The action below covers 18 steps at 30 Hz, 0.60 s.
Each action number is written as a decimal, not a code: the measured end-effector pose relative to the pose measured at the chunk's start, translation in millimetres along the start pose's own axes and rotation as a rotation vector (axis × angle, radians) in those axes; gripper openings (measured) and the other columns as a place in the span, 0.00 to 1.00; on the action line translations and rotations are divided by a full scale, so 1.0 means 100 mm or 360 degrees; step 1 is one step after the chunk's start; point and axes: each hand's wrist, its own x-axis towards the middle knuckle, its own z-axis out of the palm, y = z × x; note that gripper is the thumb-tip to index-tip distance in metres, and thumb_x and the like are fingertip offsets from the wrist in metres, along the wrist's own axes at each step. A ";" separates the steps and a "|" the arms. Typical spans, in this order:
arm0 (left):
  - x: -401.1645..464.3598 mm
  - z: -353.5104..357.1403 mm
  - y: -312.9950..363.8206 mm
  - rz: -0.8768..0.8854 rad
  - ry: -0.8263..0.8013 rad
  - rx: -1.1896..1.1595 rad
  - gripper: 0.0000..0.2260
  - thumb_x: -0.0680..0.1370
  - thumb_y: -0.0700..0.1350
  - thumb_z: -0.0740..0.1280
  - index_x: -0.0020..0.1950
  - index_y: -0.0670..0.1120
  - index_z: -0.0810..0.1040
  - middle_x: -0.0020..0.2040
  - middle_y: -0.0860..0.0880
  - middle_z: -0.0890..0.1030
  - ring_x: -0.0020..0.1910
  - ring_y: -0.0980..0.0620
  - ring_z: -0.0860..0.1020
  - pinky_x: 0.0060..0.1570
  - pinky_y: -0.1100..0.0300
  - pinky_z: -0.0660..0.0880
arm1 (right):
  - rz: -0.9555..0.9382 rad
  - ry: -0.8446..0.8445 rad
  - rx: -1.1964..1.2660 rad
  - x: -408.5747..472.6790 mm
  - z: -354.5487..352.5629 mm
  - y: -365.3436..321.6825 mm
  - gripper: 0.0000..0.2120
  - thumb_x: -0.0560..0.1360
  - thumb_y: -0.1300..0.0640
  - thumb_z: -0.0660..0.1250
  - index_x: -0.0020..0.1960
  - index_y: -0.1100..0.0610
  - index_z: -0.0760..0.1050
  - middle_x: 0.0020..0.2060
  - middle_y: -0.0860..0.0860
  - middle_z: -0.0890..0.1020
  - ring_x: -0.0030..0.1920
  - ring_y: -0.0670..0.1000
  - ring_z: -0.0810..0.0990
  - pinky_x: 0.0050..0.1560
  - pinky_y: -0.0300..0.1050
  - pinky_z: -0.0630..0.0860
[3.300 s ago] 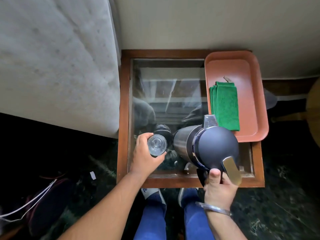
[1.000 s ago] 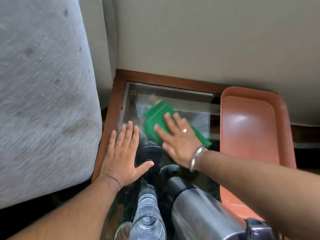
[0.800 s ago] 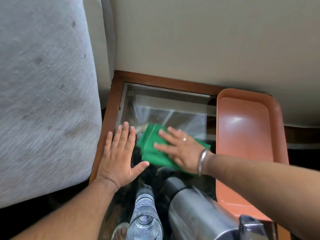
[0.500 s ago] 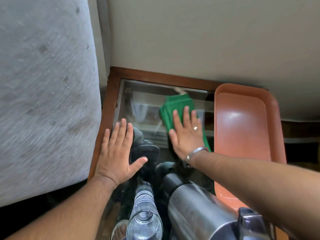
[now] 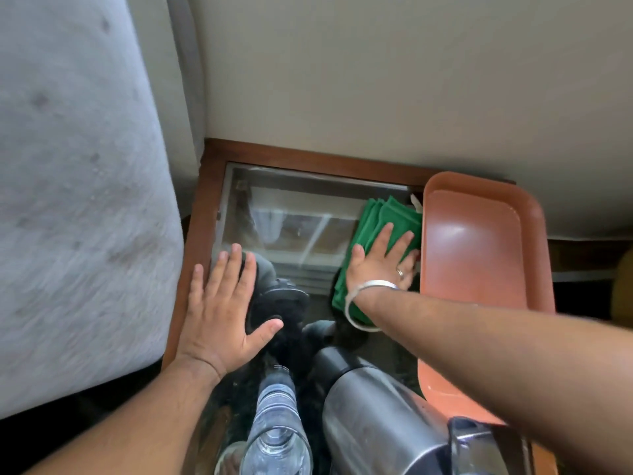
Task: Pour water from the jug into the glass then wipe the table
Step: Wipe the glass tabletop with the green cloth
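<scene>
A folded green cloth (image 5: 378, 221) lies on the glass table top (image 5: 291, 207), right beside the orange tray. My right hand (image 5: 380, 264) presses flat on the cloth with fingers spread. My left hand (image 5: 222, 303) rests flat and open on the glass near the left wooden frame. A clear glass (image 5: 275, 437) holding water stands at the near edge. The steel jug (image 5: 376, 413) with a dark lid stands to the right of the glass, partly under my right forearm.
An orange tray (image 5: 479, 248) lies along the right side of the table. The table's wooden frame (image 5: 202, 214) borders the glass. A grey upholstered seat (image 5: 75, 200) stands against the left side. A pale wall (image 5: 376, 80) rises behind.
My right hand has slid the green cloth to the right across the glass until it sits against the tray. The left hand has stayed flat in place.
</scene>
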 end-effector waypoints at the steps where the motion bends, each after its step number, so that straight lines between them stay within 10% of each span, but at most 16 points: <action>1: 0.00 0.00 0.01 0.0000 -0.0009 0.0001 0.44 0.77 0.73 0.42 0.82 0.43 0.53 0.82 0.39 0.53 0.81 0.40 0.52 0.78 0.36 0.47 | -0.0008 -0.0112 -0.0058 -0.04 -0.02 0.07 0.34 0.81 0.43 0.50 0.78 0.48 0.34 0.78 0.54 0.34 0.78 0.60 0.39 0.75 0.57 0.43; 5: 0.00 0.01 0.01 0.0000 0.0003 0.0016 0.44 0.77 0.73 0.43 0.82 0.43 0.51 0.83 0.40 0.53 0.81 0.42 0.51 0.78 0.37 0.48 | -0.0139 -0.0172 -0.0370 -0.08 -0.07 0.11 0.37 0.80 0.41 0.50 0.78 0.53 0.33 0.77 0.61 0.34 0.77 0.65 0.38 0.75 0.60 0.43; 12: 0.00 0.07 -0.01 0.0014 0.0155 -0.0026 0.45 0.77 0.73 0.45 0.83 0.43 0.46 0.83 0.38 0.52 0.82 0.41 0.50 0.77 0.38 0.49 | -0.1388 -0.0098 -0.0687 0.16 0.03 -0.81 0.31 0.80 0.43 0.47 0.78 0.47 0.37 0.78 0.58 0.37 0.76 0.63 0.35 0.76 0.62 0.42; 18: 0.00 0.04 0.01 -0.0018 0.0163 -0.0089 0.49 0.75 0.76 0.47 0.82 0.40 0.47 0.83 0.38 0.49 0.82 0.41 0.49 0.77 0.38 0.49 | -0.2307 -0.0202 -0.1029 -0.02 -0.06 0.27 0.31 0.74 0.41 0.57 0.76 0.45 0.58 0.76 0.57 0.63 0.74 0.63 0.63 0.69 0.66 0.61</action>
